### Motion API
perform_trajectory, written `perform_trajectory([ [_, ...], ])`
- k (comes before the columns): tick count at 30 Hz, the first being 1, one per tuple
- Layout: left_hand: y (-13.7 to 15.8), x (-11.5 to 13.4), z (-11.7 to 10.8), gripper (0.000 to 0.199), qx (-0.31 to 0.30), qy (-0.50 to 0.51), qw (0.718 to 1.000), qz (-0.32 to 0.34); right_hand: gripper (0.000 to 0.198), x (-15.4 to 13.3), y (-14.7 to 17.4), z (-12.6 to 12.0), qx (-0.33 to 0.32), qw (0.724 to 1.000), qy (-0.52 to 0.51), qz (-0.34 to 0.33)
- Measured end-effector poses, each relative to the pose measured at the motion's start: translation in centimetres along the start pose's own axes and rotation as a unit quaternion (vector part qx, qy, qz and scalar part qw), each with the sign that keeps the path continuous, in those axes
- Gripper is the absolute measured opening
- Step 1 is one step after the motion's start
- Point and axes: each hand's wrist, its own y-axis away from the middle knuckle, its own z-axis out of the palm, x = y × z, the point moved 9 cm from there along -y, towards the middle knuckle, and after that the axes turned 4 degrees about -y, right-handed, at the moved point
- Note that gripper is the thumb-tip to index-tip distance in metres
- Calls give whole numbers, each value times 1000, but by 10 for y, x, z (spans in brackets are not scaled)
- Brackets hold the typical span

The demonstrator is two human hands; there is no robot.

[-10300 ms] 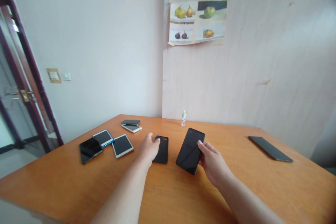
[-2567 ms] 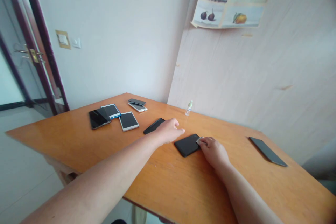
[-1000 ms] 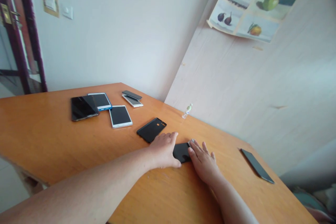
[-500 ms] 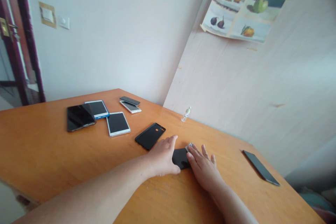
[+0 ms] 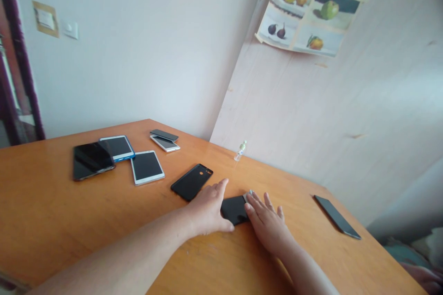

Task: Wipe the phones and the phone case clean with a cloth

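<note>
A dark smartphone (image 5: 234, 210) lies screen up on the table in front of me. My left hand (image 5: 208, 209) grips its left end, thumb at the near edge and fingers round the far side. On the phone's right end my right hand (image 5: 265, 221) rests palm down, its fingers pressing a small whitish cloth (image 5: 248, 194) against the glass. Most of the cloth is hidden under those fingers. Just beyond my left hand lies a black phone case (image 5: 192, 181), hollow side up.
To the left are a black tablet (image 5: 92, 160), a blue-edged device (image 5: 121, 147), a white tablet (image 5: 148, 167) and two stacked phones (image 5: 165, 140). A small clear bottle (image 5: 240, 151) stands by the wall. Another dark device (image 5: 336, 216) lies at the right of the wooden table (image 5: 114, 221).
The whole scene has shifted slightly left as my head turned to the right. Both hands keep nearly the same places on the phone, and the right hand still presses the cloth.
</note>
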Motion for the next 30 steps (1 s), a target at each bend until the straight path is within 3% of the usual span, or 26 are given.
perform_trajectory([
  [4,-1,2,-3,110,-6,-35,999,11,54,-57,29,6,-60,985,-41,-156],
  [6,0,2,-4,107,-9,-47,999,12,54,-65,35,6,-74,980,-44,-178],
  [8,0,2,-4,107,-12,-54,998,11,55,-50,29,3,-63,988,-27,-138],
  [12,0,3,-3,106,-18,-66,998,8,59,10,10,-6,-30,999,31,16],
  [14,0,2,-3,106,-16,-68,998,7,60,20,10,-8,-31,998,42,42],
  [18,-1,3,-4,103,-12,-72,997,15,59,-20,31,-4,-93,994,6,-58],
  [22,-1,4,-6,99,-3,-76,997,21,57,-62,59,-2,-163,972,-39,-165],
  [24,0,4,-6,98,-3,-78,997,21,56,-55,58,-5,-159,976,-27,-148],
  [30,-1,2,-3,100,-17,-71,997,14,53,14,29,-19,-66,994,79,29],
])
